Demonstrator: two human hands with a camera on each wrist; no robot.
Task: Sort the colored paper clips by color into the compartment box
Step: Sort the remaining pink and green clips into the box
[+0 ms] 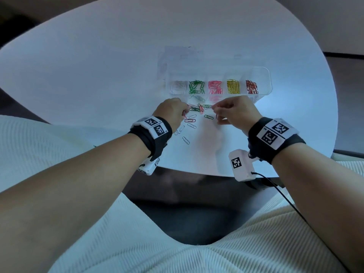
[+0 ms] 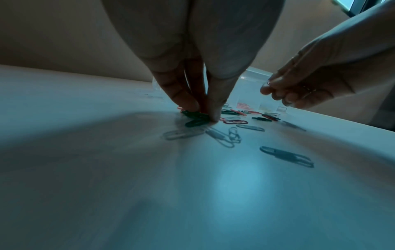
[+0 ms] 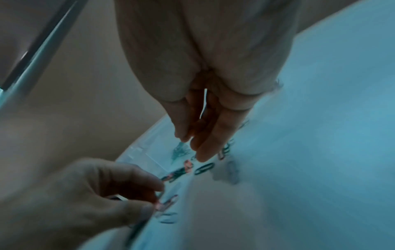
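1. Table: white, rounded, glossy top, lit with a bluish cast; it carries everything listed below. Dark floor shows past its edges, and plain beige wall behind it in the wrist views.
2. Compartment box: clear plastic, just beyond both hands. Its row of cells holds, from the left hand's side to the right's, white, green, pink, yellow and red clips.
3. Loose paper clips: green, pink, red and pale ones scattered between the two hands and trailing back toward the left wrist.
4. Left hand: fingers bunched downward, tips pressed together on the table over a green clip at the edge of the scatter; a pink one appears to lie under them too, though the blur leaves that unsure.
5. Right hand: raised slightly off the surface, thumb and forefinger drawn close at the far end of the scatter; whether they grip a clip cannot be made out.
6. Wrist straps: black bands with white marker blocks on both forearms.
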